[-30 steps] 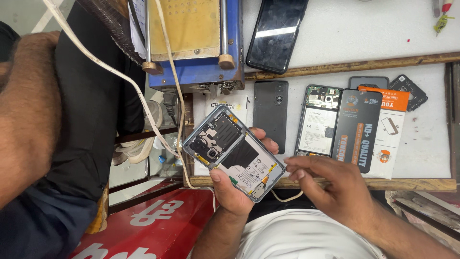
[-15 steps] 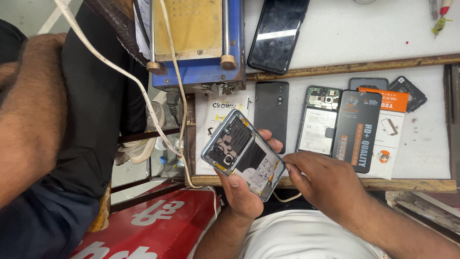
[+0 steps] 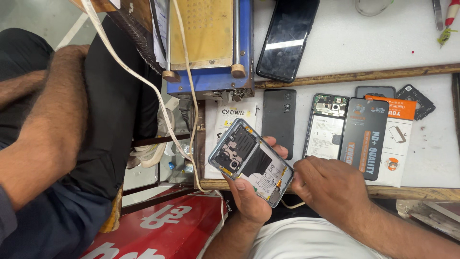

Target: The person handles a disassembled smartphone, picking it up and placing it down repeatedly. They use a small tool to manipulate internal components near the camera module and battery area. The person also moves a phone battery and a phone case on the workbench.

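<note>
Hands are both working at the table's near edge. Your left hand is cupping an opened grey-framed smartphone with its back cover off, fingers curled round the frame, fingertips showing past its far edge; phone is tilted, camera end toward upper left, circuit board & white battery facing you. Your right hand is sitting just beside the phone's lower right corner, fingers bent inward and touching that corner; can't tell whether it's pinching anything, fingertips are hidden.

On the white worktable beyond: a black phone back cover, a second opened phone w/ white battery, a black-and-orange screen-protector packet, a dark glossy phone lying screen up, and a blue-based heating machine w/ yellow plate. A white cable is running down from the machine. Another person's forearm is resting at far left, well apart.
</note>
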A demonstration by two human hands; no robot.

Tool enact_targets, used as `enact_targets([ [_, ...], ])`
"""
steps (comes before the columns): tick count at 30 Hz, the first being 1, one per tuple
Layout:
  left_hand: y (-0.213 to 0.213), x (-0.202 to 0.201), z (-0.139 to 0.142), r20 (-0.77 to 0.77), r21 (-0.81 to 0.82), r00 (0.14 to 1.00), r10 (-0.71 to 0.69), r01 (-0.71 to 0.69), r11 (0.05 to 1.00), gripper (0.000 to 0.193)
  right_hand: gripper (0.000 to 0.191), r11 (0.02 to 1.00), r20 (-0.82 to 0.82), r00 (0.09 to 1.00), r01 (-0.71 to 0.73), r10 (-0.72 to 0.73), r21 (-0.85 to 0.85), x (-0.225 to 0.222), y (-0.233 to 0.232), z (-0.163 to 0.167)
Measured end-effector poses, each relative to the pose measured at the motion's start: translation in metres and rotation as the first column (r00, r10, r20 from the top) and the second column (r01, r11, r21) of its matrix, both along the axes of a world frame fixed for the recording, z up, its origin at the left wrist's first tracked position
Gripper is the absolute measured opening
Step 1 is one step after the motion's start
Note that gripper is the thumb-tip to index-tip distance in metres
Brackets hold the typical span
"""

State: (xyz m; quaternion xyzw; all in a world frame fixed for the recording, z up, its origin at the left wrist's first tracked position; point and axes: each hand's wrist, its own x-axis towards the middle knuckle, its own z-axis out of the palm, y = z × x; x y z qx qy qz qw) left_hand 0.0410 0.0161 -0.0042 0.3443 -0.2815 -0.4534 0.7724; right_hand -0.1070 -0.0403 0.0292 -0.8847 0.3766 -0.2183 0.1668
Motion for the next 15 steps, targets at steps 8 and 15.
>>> enact_targets([
  [8, 0.004, 0.016, -0.002, -0.08, 0.025, 0.991, -0.111, 0.114, 0.993, 0.088, 0.01, 0.971, 0.034, 0.999, 0.029, -0.038, 0.235, -0.022, 0.002, 0.005],
  [15, 0.0, 0.014, -0.005, -0.265, 0.036, 0.955, -0.133, 0.148, 0.988, 0.084, 0.023, 0.834, 0.11, 0.992, -0.006, -0.065, 0.551, -0.016, 0.005, 0.004],
])
